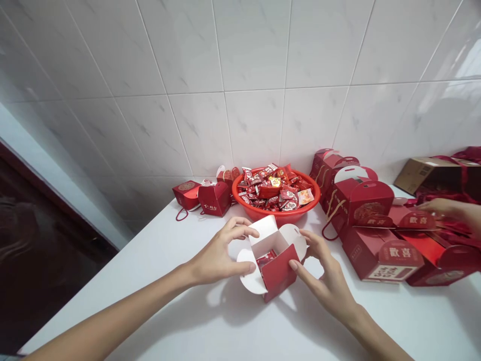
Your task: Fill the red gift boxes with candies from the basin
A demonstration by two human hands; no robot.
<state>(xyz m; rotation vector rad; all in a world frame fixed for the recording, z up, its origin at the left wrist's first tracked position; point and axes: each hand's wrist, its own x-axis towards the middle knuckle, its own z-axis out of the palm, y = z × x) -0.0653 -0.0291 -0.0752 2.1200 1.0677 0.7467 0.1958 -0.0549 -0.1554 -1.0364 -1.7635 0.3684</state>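
Note:
A small red gift box stands on the white table in front of me, its white-lined flaps spread outward. Wrapped candy shows inside it. My left hand holds the left side, thumb on the rounded white flap and fingers at the back flap. On the right, my right hand pinches the box, its thumb on the red front panel and its fingers behind the right rounded flap. Just behind the box sits a red plastic basin heaped with red-wrapped candies.
Several red boxes stand left of the basin. More red gift boxes crowd the right side, where another person's hand reaches in. A brown cardboard box sits at the far right. A tiled wall closes off the back.

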